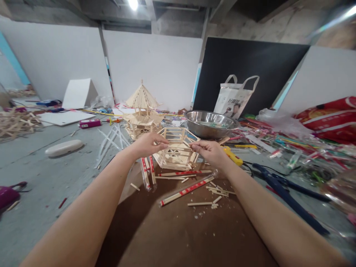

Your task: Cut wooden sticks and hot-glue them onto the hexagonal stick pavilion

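A many-sided frame (pixel 174 160), built of pale chopstick pieces, stands at the far edge of the brown board. Its upper rails and crossed side panels are visible. My left hand (pixel 150 144) reaches to its left side, with thumb and fingers closed at the upper edge. At the right upper corner my right hand (pixel 209 150) pinches the frame's rail; its fingertips partly cover that corner. On the board in front lie wrapped chopsticks (pixel 187 190) in red-marked clear sleeves. Cut chopstick pieces (pixel 200 204) are scattered near them.
Behind the frame rises a chopstick pavilion (pixel 141 97) with a pointed roof. A steel bowl (pixel 210 128) stands behind my right hand, near a yellow tool (pixel 233 156) and blue-handled cutters (pixel 286 193). Clear strips (pixel 112 142) lean at left; a white oval case (pixel 63 148) lies beyond.
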Demonstrator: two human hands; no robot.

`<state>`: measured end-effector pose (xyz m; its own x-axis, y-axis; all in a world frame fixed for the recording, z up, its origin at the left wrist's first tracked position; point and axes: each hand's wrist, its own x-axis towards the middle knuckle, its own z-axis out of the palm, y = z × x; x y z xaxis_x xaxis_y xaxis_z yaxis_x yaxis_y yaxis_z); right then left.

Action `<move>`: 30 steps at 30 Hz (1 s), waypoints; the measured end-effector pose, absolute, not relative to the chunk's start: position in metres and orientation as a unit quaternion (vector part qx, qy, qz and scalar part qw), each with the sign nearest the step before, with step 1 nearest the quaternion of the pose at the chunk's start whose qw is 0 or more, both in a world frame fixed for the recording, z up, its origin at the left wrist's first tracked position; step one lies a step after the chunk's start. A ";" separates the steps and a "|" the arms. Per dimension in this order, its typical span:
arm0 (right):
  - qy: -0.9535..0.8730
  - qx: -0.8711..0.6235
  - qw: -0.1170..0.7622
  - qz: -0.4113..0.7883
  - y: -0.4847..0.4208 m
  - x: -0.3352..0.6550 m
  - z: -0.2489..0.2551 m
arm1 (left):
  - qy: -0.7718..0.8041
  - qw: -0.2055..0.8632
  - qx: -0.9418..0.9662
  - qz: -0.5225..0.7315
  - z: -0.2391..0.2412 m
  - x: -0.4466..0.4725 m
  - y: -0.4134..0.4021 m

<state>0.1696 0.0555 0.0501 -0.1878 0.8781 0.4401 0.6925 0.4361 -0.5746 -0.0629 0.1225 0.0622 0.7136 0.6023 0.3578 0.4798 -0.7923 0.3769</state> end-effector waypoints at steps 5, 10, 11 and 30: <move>-0.770 -0.503 0.376 0.114 0.056 0.170 0.049 | 0.271 0.111 0.922 0.251 0.060 -0.061 0.124; -0.777 -0.502 0.368 0.094 0.055 0.169 0.049 | 0.245 0.107 0.927 0.262 0.060 -0.058 0.124; -0.778 -0.501 0.368 0.092 0.055 0.169 0.049 | 0.244 0.107 0.927 0.263 0.060 -0.058 0.124; -0.790 -0.488 0.361 0.087 0.054 0.167 0.050 | 0.240 0.106 0.929 0.260 0.057 -0.060 0.128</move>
<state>0.1674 0.0544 0.0500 -0.2626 0.8339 0.4855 0.7086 0.5082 -0.4896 -0.0598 0.1277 0.0574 0.7494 0.5016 0.4323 0.3913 -0.8621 0.3219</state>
